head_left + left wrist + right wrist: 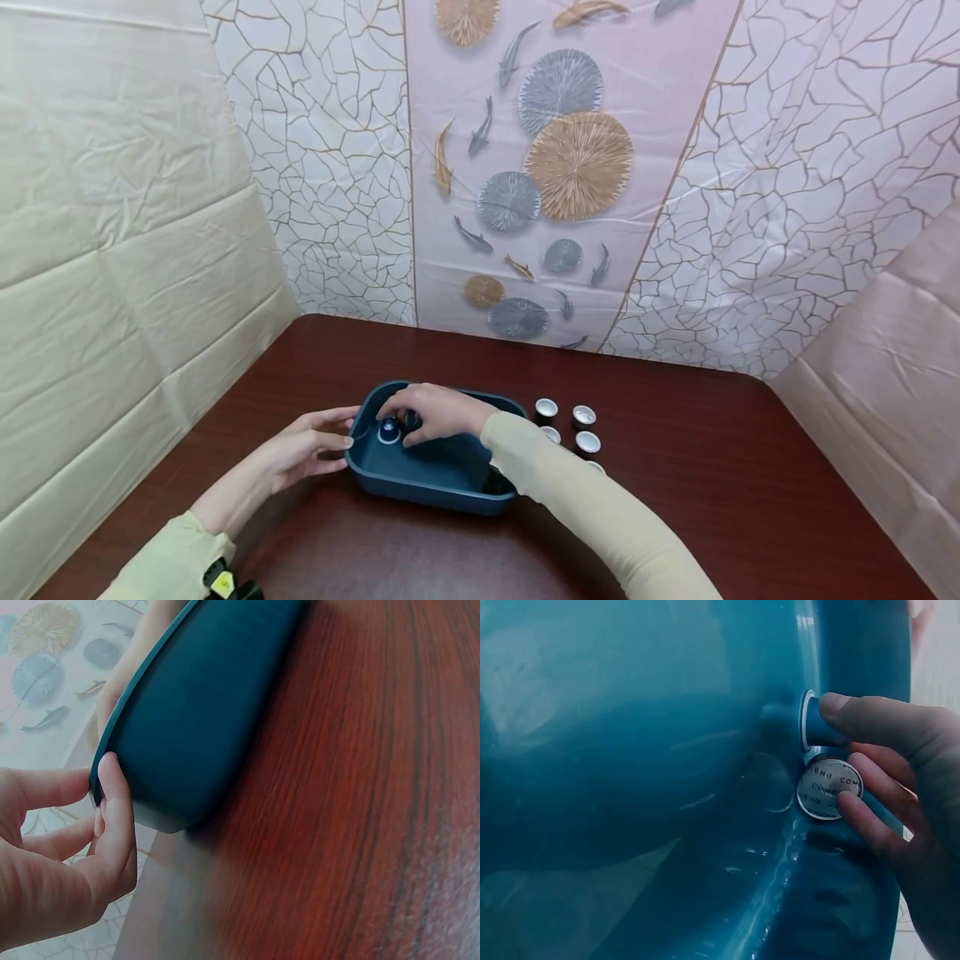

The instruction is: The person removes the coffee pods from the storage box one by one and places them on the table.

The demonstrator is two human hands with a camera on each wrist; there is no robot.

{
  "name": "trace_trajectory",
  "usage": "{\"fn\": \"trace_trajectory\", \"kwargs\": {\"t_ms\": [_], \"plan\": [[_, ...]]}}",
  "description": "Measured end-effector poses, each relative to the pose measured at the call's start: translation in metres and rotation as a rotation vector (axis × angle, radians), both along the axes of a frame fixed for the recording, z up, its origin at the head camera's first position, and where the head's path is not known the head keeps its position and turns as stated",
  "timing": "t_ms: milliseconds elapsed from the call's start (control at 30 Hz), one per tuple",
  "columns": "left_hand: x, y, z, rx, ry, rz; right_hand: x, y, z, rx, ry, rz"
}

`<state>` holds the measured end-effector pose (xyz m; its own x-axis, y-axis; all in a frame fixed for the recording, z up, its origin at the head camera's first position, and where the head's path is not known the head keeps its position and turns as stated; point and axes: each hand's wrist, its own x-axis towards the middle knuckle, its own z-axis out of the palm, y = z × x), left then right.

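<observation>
My left hand [303, 446] grips the left end of a dark teal plastic basin [427, 493], pinching its rim between fingers and thumb, as the left wrist view [67, 847] also shows. Inside the basin is my right hand [442, 410], its fingers curled round a dark coffee capsule [412, 419]. In the right wrist view a fingertip lies on that capsule's printed silver lid [825, 787]. A blue coffee capsule [389, 431] stands rim-down on the basin floor just beside these fingers. The thumb overlaps this blue capsule [823, 729] in the right wrist view; whether it touches, I cannot tell.
Several coffee capsules [583, 417] with silver lids stand on the brown table [712, 483] right of the basin, partly hidden by my right sleeve [592, 508]. Dark objects [497, 482] lie in the basin's near right corner. Fabric-covered walls [135, 250] border the table.
</observation>
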<state>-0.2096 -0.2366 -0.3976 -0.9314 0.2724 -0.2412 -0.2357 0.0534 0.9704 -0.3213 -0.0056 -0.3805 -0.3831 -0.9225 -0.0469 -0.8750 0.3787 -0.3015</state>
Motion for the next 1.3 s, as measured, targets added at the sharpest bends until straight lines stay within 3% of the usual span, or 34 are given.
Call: {"fn": "trace_trajectory", "kwargs": {"t_ms": [967, 1300], "plan": [[-0.0010, -0.0006, 0.0007, -0.001, -0.001, 0.006, 0.0024, -0.0045, -0.0061, 0.082, 0.053, 0.044], [-0.0008, 0.0001, -0.0007, -0.002, -0.009, 0.017, 0.0017, -0.0018, -0.0033, 0.047, 0.047, 0.032]]}}
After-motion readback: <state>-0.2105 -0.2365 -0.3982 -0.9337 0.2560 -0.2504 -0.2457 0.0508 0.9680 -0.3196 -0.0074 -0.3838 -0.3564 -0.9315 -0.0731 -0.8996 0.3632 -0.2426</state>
